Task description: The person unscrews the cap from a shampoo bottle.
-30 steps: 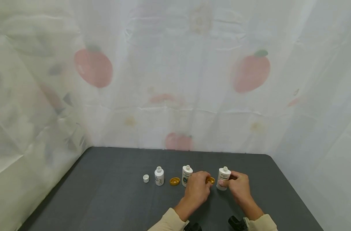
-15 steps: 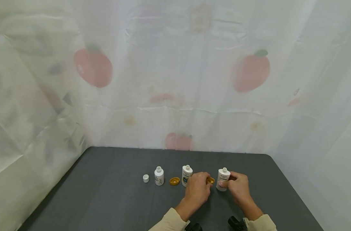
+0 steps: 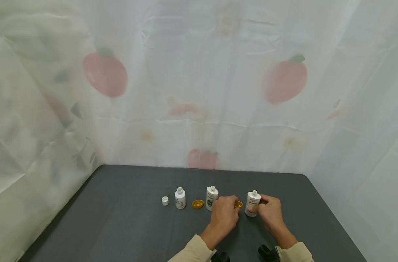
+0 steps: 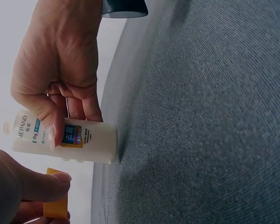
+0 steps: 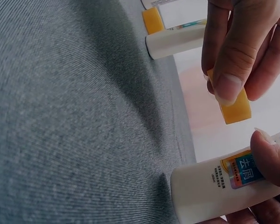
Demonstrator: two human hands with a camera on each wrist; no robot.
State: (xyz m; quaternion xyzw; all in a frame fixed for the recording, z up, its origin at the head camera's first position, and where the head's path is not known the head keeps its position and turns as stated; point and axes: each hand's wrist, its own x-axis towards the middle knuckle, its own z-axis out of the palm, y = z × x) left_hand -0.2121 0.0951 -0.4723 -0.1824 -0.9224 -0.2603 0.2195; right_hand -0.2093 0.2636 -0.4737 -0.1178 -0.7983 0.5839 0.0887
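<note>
Between its thumb and fingers my left hand (image 3: 224,214) pinches a yellow-orange cap (image 5: 236,106), raised above the table. To its right, my right hand (image 3: 271,211) grips a white shampoo bottle (image 4: 91,140) around its sides. That bottle stands upright with its narrow neck uncovered and its base right at the table surface. Its label (image 5: 245,169) has a blue and orange patch with printed characters. The cap is beside the bottle, apart from its neck. A second white bottle (image 3: 211,196), also uncapped, stands just left of my left hand, which partly hides it.
Left of the second bottle, another yellow-orange cap (image 3: 197,204) lies on the dark grey table (image 3: 126,218). Farther left are a small white bottle (image 3: 180,199) with an open neck and a white cap (image 3: 165,201). A pale fruit-print curtain (image 3: 238,142) hangs behind the table.
The gripped bottle has shifted very slightly toward me and left. Both hands keep their holds, and the head view has tilted a little.
</note>
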